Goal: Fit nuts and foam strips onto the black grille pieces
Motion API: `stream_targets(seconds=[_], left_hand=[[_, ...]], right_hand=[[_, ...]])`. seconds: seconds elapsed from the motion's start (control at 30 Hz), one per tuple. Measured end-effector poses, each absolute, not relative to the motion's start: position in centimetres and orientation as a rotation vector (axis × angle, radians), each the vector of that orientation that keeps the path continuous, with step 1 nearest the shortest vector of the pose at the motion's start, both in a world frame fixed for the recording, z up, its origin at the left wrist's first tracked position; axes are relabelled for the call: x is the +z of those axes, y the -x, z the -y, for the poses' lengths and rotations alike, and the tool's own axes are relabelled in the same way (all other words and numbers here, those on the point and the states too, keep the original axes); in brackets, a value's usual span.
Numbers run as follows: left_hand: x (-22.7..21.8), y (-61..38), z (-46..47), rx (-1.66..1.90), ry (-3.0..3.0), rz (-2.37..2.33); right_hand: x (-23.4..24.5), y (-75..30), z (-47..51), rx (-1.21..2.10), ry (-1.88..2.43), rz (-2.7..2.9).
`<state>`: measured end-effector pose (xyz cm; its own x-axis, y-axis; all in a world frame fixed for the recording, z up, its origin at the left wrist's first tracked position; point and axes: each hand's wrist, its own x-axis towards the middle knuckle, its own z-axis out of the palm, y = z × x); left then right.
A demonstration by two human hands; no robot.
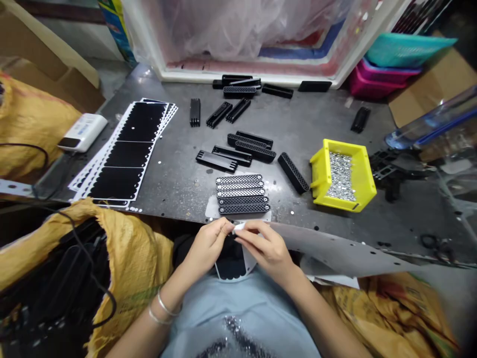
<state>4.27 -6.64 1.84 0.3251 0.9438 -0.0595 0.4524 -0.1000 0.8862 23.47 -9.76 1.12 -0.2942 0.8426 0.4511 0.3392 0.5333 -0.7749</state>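
Metal workbench (pixel 309 124), black grilles (pixel 242 194) — hands (pixel 263 243) pinching white strip (pixel 239 227)

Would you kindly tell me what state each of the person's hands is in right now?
Left hand: closed, pinching a white-backed black scalloped label.
Right hand: closed, pinching the same label's white edge.

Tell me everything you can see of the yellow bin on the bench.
A yellow plastic parts bin, open-topped and rectangular with thick walls, sits on the dark metal bench top, just right of a black lattice bar. It holds a heap of small silver pieces, too small to identify. The left hand and right hand are well away from it.
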Motion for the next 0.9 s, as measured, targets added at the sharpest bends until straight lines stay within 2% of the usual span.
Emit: stream_targets(seconds=[0.13,0.2,0.27,0.37,0.5,0.9], left_hand=[[0.7,-3.6,6.5,0.812,-1.915,-1.358],[0.3,-3.2,6.3,0.840,-2.044,-1.314],[0.2,-2.8,6.2,0.855,-2.083,-1.249],[0.3,-2.4,6.0,0.945,-1.893,-1.343],[0.4,-1.9,5.7,1.017,-1.531,-1.545],[1.6,-2.5,4.4,0.838,-1.338,-1.498]], right_hand=[[3.3,-26.7,10.3,1.263,0.858,1.539],[4.4,-27.8,9.8,1.378,0.887,1.324],[4.9,-27.9,8.6,1.227,1.031,1.360],[4.3,-26.2,6.2,0.757,1.248,1.782],[2.8,-23.4,3.9,0.412,1.147,2.179],[2.5,-22.8,2.6,0.462,1.058,2.282]])
